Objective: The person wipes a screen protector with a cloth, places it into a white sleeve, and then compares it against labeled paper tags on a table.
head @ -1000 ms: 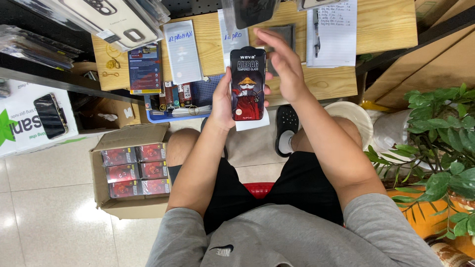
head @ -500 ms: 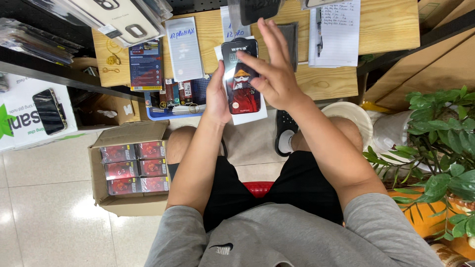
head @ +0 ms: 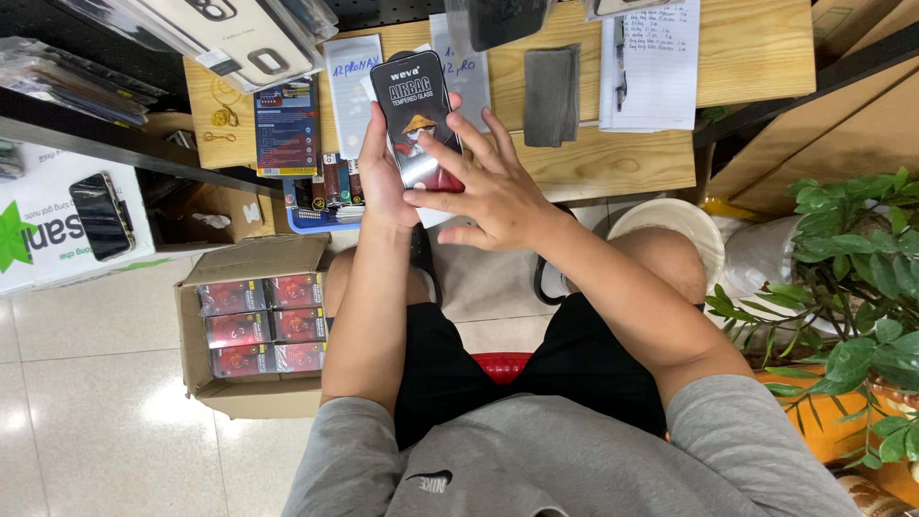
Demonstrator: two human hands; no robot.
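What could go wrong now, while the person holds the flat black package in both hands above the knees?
1. The black package is held only at its edge by the left hand, with the right hand lying over its front; it might slip and fall to the tiled floor.
2. The open cardboard box of red packs stands close beside the left leg; a knee could knock it.

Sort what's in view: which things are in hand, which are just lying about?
In hand: black flat package, gripped by left hand, right hand laid over it.
Lying about: cardboard box of red packs, grey cloth, handwritten sheet, potted plant.
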